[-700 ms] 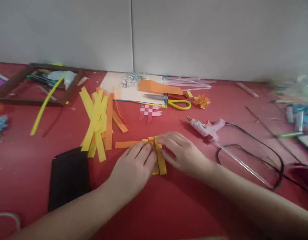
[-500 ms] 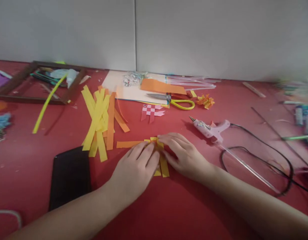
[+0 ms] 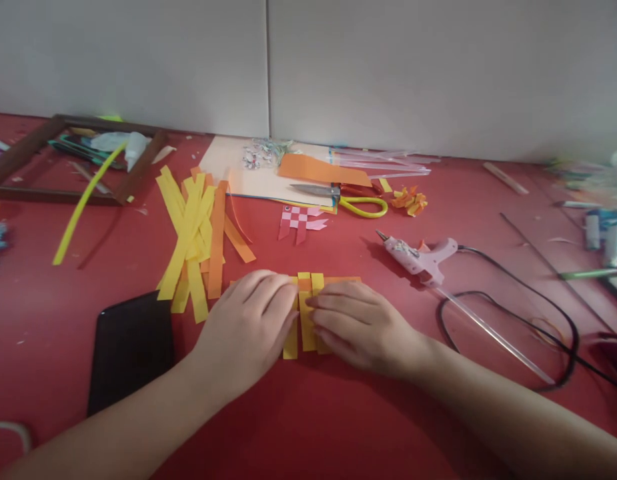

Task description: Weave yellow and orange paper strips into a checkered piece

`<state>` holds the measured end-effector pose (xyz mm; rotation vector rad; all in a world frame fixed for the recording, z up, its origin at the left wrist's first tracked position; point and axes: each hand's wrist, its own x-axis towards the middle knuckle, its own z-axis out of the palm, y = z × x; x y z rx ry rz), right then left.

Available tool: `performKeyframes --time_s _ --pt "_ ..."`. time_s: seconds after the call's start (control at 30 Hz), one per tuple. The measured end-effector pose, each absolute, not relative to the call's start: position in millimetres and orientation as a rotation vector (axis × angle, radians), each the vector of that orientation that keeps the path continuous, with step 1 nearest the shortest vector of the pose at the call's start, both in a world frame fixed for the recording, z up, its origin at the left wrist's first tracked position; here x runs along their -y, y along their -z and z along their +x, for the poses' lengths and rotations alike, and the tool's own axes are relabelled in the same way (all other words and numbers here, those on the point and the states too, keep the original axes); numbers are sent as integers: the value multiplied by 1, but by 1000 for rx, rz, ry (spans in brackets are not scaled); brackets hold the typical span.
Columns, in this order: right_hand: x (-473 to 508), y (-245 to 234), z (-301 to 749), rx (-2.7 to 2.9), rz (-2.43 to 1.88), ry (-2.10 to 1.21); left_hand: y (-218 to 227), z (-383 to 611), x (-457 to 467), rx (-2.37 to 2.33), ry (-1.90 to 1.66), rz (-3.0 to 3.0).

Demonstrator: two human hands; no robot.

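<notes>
yellow strips (image 3: 307, 331) under both hands (image 3: 363, 321)

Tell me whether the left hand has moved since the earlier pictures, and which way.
Yes. Judged against the pink checked paper fish, the left hand has shifted left, closer to the loose yellow strips.

The left grip (image 3: 251, 327) and right grip (image 3: 369, 327) partly hide yellow strips (image 3: 307, 328) (far-right clutter (image 3: 585, 175) is blurred)
</notes>
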<state>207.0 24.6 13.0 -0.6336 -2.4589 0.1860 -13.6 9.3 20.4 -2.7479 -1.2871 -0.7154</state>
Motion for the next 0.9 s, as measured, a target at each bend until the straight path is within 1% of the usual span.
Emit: performKeyframes --time_s 0.27,0.9 --pt "-21 -10 206 2570 -579 -245 -18 -18 -4 1119 702 -2848" --pt "-20 -12 205 2528 -566 -230 -10 -20 -5 1132 594 -2845"
